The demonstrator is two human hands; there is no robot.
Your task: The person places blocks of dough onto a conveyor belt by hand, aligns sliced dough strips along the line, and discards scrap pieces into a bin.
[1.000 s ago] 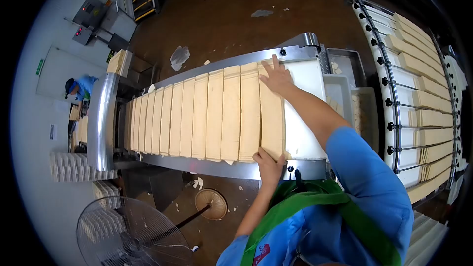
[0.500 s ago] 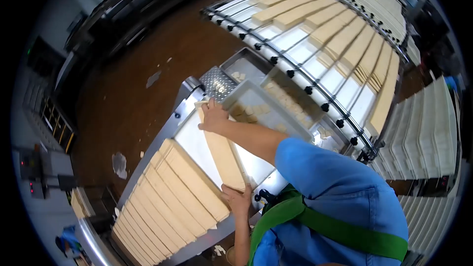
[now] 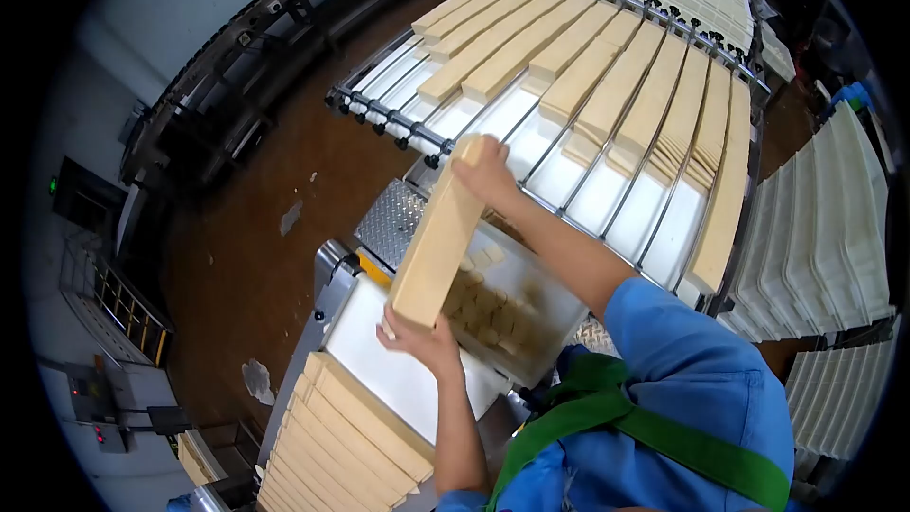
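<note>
A long pale dough-coloured stack [image 3: 440, 232] is held tilted in the air between my two hands, above the end of the white belt [image 3: 384, 330]. My left hand [image 3: 424, 341] grips its lower end. At the upper end, my right hand [image 3: 485, 175] is closed round the far side. A row of similar stacks [image 3: 346, 417] lies on the belt at the lower left. Beyond my hands, more long stacks [image 3: 578, 71] lie between the metal rods of a wide white rack table [image 3: 512, 123].
Under my right forearm is a bin of pale scraps [image 3: 502, 322]. A ridged metal plate [image 3: 391, 225] lies left of the raised stack. Tall white corrugated trays [image 3: 815, 237] stand at the right. Dark machinery [image 3: 237, 47] runs along the back left.
Both hands have lifted the stack off the belt and carried it toward the rack table. The view has turned right, away from the row on the belt.
</note>
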